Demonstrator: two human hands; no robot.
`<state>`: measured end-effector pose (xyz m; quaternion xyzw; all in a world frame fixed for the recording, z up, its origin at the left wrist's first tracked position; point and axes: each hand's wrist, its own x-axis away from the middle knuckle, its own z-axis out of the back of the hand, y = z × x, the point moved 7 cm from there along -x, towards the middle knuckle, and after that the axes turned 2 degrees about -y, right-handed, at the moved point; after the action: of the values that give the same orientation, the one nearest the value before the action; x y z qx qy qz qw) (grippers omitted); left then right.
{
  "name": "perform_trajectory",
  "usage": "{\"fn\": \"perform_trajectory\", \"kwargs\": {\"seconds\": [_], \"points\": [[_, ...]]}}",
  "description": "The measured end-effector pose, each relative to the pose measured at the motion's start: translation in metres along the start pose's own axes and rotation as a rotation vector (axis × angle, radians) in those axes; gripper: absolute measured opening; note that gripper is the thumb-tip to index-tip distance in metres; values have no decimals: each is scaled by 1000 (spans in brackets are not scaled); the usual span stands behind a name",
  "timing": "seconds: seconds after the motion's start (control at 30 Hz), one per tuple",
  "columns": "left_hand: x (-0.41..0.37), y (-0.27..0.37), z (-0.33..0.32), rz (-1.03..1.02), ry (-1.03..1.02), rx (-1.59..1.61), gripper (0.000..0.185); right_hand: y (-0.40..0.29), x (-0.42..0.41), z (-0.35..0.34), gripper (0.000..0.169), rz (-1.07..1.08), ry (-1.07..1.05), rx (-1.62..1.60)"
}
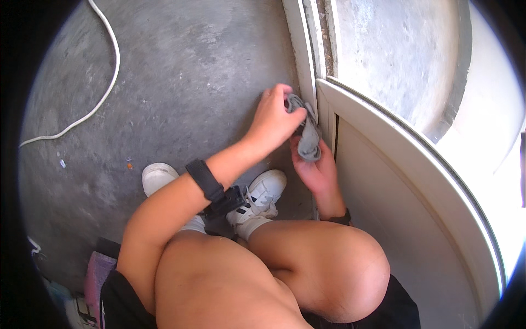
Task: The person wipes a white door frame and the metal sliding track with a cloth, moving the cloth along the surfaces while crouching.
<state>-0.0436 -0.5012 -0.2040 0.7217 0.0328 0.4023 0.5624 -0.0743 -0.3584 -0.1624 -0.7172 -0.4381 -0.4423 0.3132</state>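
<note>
A crumpled grey cloth (309, 142) is bunched between my two hands, close to the lower corner of a white door frame. My left hand (276, 110) grips its upper end, thumb on top and fingers curled round the far side. Below it, my right hand (315, 170) is turned palm up and holds the cloth's lower end; some of its fingers are hidden behind the cloth. The white door panel (394, 172) with a raised border stands just right of my right hand. Its frame post (302, 45) and a sliding track (327, 49) run away from me along the floor.
A white cable (117, 61) curves over the grey concrete floor (185, 82) at the left. My white sneakers (267, 187) are beneath my arms. A black strap with a device (226, 201) is on my left wrist. Bright floor (394, 53) shows beyond the track.
</note>
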Motion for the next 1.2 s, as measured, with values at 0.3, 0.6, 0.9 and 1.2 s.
{"fn": "perform_trajectory", "kwargs": {"seconds": [0.3,0.6,0.9,1.2], "points": [[-30,52,31,-444,106,-242,15,4,-2,-11,47,-157,-34,-115],[-35,18,5,141,-229,409,32,-2,-2,1,37,-52,89,-49],[-5,53,-17,13,-190,901,69,-5,-12,-42,30,-133,-193,-137],[-4,37,-23,-87,-187,650,69,-12,-11,-23,30,4,-133,193]]}}
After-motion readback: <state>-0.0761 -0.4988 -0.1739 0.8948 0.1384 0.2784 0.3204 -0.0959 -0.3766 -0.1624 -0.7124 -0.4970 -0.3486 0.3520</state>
